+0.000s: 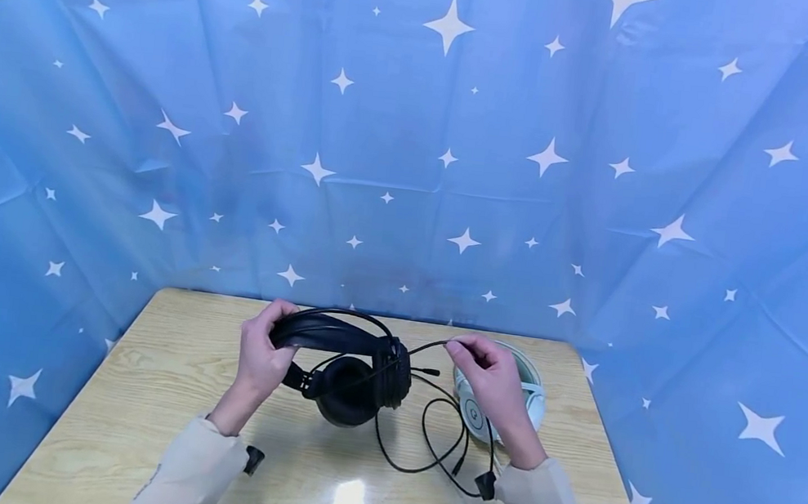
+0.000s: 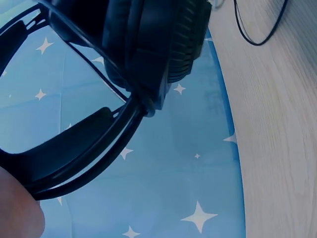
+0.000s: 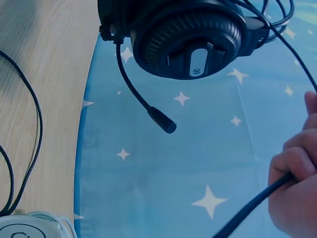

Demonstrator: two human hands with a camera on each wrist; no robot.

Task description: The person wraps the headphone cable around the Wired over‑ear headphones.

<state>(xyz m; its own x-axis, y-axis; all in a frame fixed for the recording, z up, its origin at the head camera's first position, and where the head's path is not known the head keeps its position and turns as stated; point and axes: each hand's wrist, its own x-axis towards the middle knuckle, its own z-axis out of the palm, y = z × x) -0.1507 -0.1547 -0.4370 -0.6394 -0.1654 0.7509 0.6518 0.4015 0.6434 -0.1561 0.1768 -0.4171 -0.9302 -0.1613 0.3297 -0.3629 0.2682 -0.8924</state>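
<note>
Head view, lower centre: left hand [image 1: 266,348] grips headset [image 1: 352,390]; right hand [image 1: 497,381] pinches cable [image 3: 252,205].
Loose loops [image 1: 410,471] could knot if tugged.

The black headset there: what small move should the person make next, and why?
Perhaps the right hand should draw the black cable toward the black headset and gather its slack: the left hand grips the headband, the right hand holds the cable, and its loose loops trail near the pale-green headphones, where they might snag.
</note>
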